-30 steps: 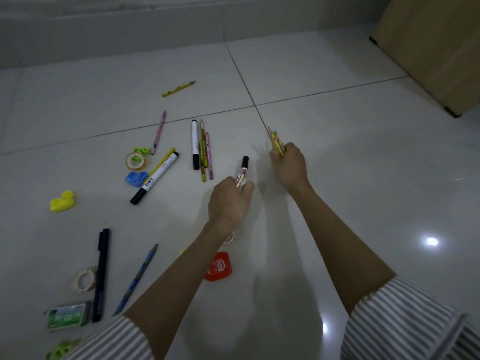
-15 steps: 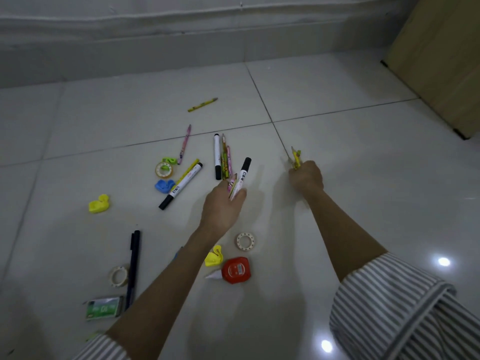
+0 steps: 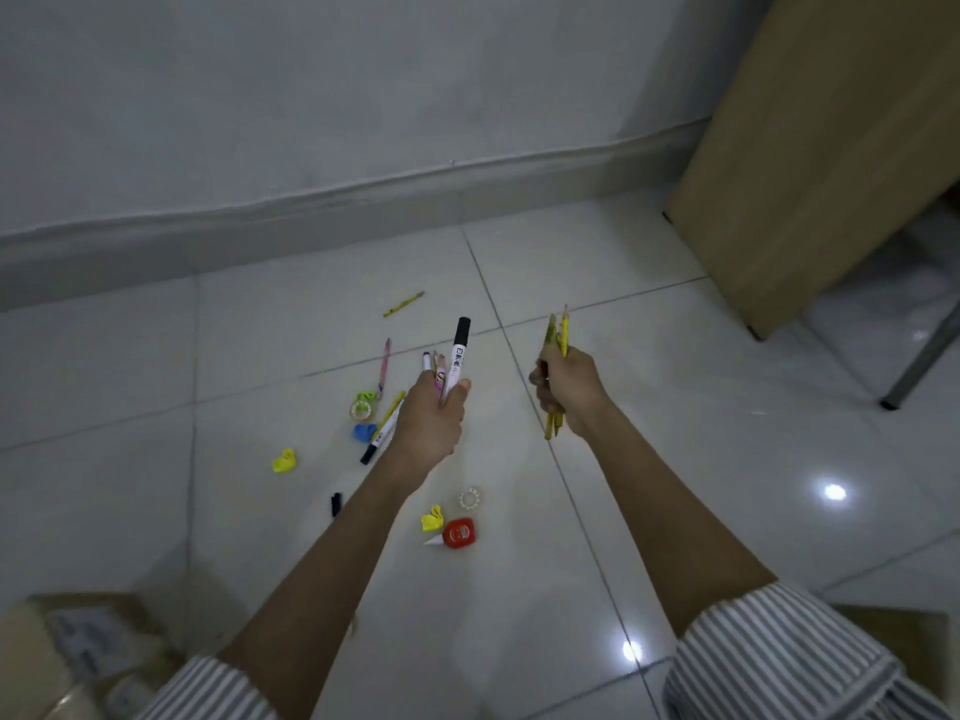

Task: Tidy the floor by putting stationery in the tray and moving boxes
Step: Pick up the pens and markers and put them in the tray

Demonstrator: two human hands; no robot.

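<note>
Tiled floor, stationery scattered: marker gripped in closed left hand, pencils clenched in right hand; bundles best kept tight until a tray is found.

Glossy tiled floor mirrors lamps; matt cardboard box; striped cloth sleeves; smooth plastic marker.

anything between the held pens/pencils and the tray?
Cannot judge: no tray is in view. The left hand holds a marker with other pens; the right hand holds yellow pencils. Both are raised over bare floor tiles.
</note>
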